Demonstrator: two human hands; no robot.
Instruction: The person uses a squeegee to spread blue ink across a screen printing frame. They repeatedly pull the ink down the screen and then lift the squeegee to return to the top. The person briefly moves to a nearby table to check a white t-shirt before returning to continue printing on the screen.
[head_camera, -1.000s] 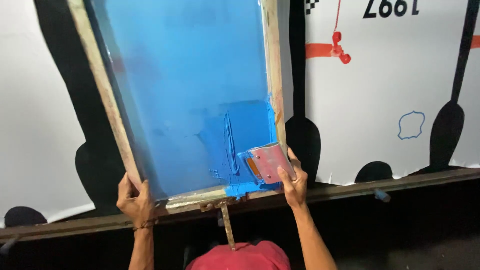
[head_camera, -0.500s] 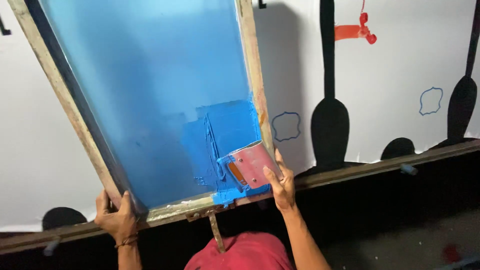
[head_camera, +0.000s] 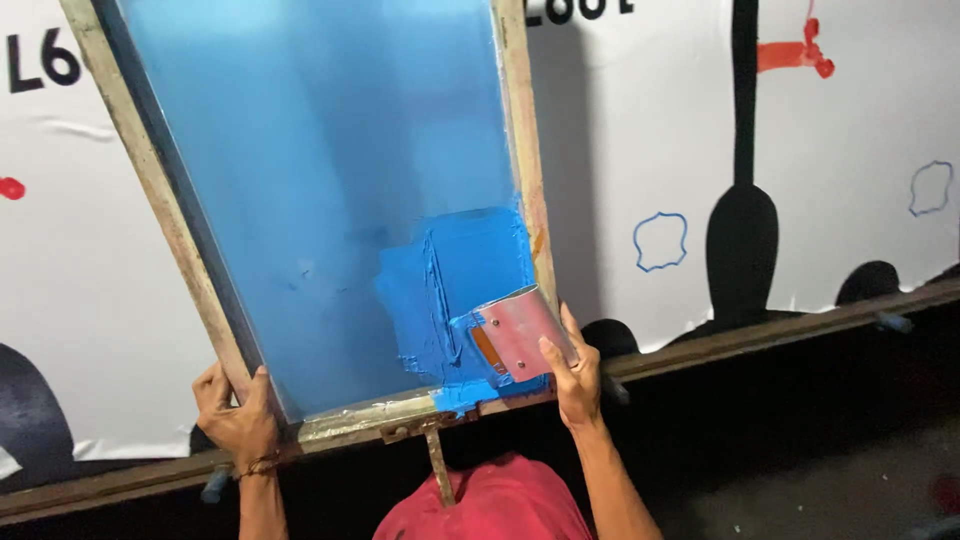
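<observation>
Your left hand (head_camera: 238, 418) grips the wooden screen frame (head_camera: 160, 200) at its near-left corner; your right hand (head_camera: 573, 375) pinches the scraper (head_camera: 520, 332) beside thick blue ink (head_camera: 450, 290), lying just left.

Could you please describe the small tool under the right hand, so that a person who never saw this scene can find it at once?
Find the big wooden frame with the light blue screen. In its lower right corner lies thick, darker blue ink. There, under the right hand, is the scraper: a pinkish metal blade, the only shiny thing on the screen.
</observation>
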